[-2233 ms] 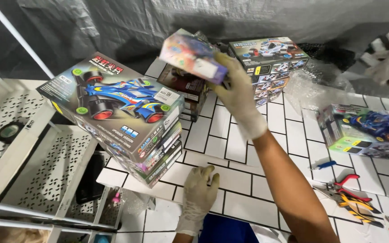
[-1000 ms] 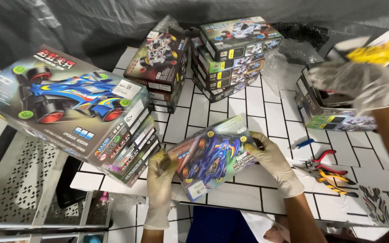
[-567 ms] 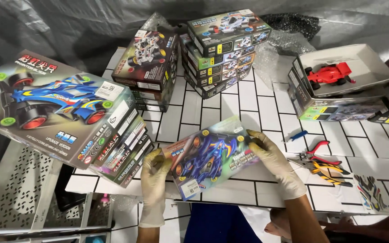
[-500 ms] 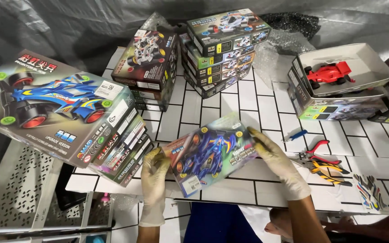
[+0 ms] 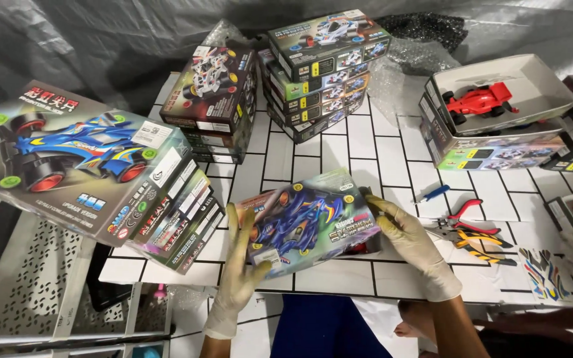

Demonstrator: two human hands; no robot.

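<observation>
Box (image 5: 310,222) btwn both hands' fingers (image 5: 239,232)

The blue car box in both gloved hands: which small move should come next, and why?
Probably lower the blue car box flat onto the white tiled table. The left hand and right hand hold it tilted by its ends, just above the tiles near the front edge.

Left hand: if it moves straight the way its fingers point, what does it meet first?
Probably the dark box stack across the tiles; the left hand points up-table along the toy car box. Depth is uncertain.
</observation>
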